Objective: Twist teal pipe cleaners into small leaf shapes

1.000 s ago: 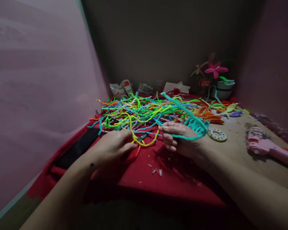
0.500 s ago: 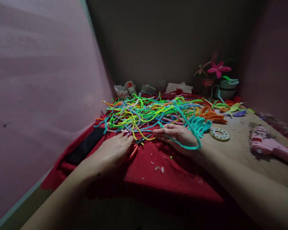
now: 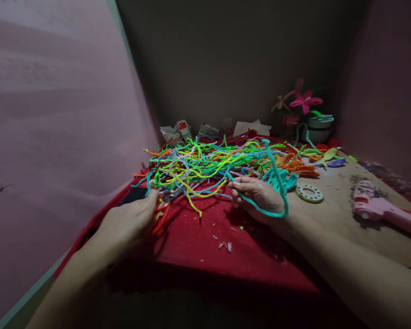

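Observation:
In the head view, my right hand [image 3: 255, 194] pinches one end of a turquoise pipe cleaner [image 3: 283, 196], which curves under the hand and bends up past the wrist. My left hand [image 3: 135, 212] is closed around scissors with red-orange handles [image 3: 162, 219]. Their blades are blurred and point up and right towards the pile. Beyond both hands spreads a tangled heap of multicoloured pipe cleaners [image 3: 205, 160], mostly green, yellow and blue. A yellow strand [image 3: 193, 205] hangs out of the heap between my hands. Folded turquoise loops [image 3: 289, 180] lie just behind my right hand.
A dark phone [image 3: 132, 196] lies partly behind my left hand. On the right are a white holed ring [image 3: 309, 193], a pink glue gun [image 3: 380, 205] and orange loops [image 3: 299, 167]. A potted pink flower [image 3: 306, 101] stands at the back. Scraps [image 3: 225, 246] dot the red cloth [image 3: 198, 242].
My left hand has moved left and closed on the scissors, drawing them along. The turquoise pipe cleaner's free end stands more upright. My right hand keeps its hold, and the view has shifted slightly.

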The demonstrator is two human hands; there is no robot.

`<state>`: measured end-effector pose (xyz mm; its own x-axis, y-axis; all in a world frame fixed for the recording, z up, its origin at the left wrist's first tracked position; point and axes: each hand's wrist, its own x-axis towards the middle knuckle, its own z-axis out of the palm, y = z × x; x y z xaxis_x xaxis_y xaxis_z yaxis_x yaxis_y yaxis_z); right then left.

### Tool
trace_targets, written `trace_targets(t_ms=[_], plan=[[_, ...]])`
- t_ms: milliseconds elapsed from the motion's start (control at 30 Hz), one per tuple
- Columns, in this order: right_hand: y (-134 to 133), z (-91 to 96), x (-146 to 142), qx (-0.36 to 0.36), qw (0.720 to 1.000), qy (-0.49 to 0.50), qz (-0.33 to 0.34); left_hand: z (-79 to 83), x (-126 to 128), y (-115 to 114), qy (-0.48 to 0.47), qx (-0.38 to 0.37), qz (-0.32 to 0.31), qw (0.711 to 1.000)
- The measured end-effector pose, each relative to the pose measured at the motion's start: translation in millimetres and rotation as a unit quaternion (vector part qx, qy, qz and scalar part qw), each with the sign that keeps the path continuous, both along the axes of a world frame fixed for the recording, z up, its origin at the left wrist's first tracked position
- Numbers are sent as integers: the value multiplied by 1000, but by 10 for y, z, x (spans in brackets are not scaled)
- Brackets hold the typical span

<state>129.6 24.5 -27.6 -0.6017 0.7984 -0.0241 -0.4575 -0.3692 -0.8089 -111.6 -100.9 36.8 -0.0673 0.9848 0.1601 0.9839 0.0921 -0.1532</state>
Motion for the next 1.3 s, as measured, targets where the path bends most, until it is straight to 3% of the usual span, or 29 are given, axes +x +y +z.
trace_targets(t_ms=[67,133,200,267,367,467,567,767,1300], plan=[[-6,18,-6,-2,1000,12,9,106,2,-73,70,-29,82,994],[-19,35,-8,-8,999,21,22,200,64,-120,71,8,155,985],[-36,50,-5,-13,999,28,31,238,152,-123,29,68,174,982],[-51,61,1,-15,999,31,33,200,225,-83,-14,96,139,986],[-59,65,13,-12,999,35,39,28,269,29,-85,115,18,990],[-57,67,24,-12,998,38,49,-184,297,132,-168,80,-103,977],[-61,75,32,-12,998,39,51,-339,373,187,-165,67,-168,970],[-79,70,32,-13,998,37,54,-445,502,239,-112,84,-179,974],[-107,62,-2,10,998,38,52,-459,583,274,-86,28,-142,986]])
